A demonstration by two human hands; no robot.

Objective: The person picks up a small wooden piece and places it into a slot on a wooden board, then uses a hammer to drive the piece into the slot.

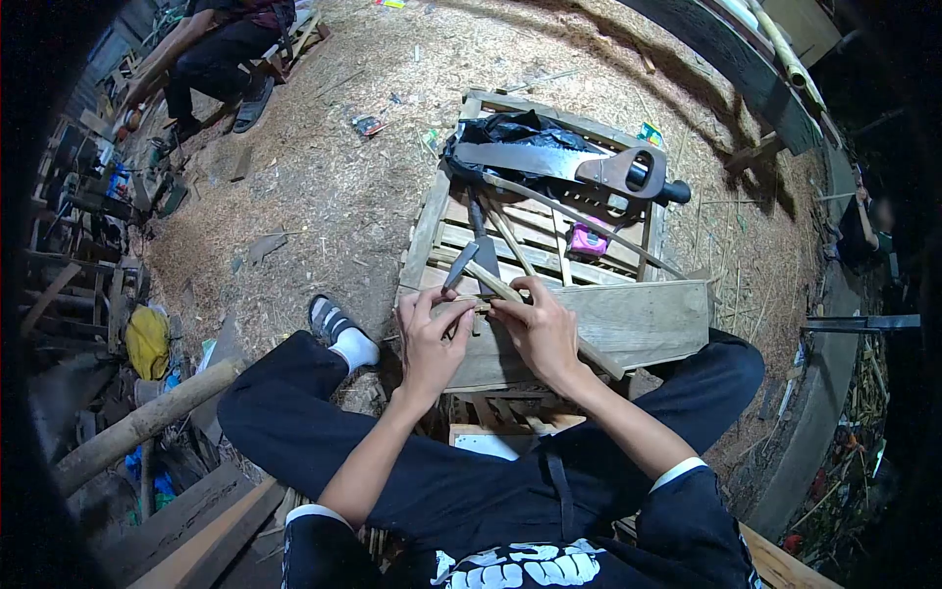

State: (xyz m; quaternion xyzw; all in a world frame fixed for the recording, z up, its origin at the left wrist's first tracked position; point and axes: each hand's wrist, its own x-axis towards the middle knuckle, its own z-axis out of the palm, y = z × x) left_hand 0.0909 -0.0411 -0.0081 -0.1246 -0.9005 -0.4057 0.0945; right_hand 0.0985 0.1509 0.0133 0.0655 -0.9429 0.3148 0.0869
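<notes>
My left hand (429,339) and my right hand (543,332) meet over a wooden board (648,319), fingertips pinched together. Between them is a small yellowish, metal-looking piece (481,305), mostly covered by my fingers; its kind cannot be made out. A hammer (601,360) lies slantwise across the board, its handle passing beneath my right hand and its head close to my left fingers. Just beyond, a dark flat-bladed tool (481,236) rests on the slatted wooden crate (424,236).
On the crate's far part lie a handsaw (535,162), a black plastic bag (515,128) and a pink tape measure (589,240). Wood shavings cover the ground. Another person (221,59) sits at upper left. A thick pole (147,427) slants in at left; a beam borders the right.
</notes>
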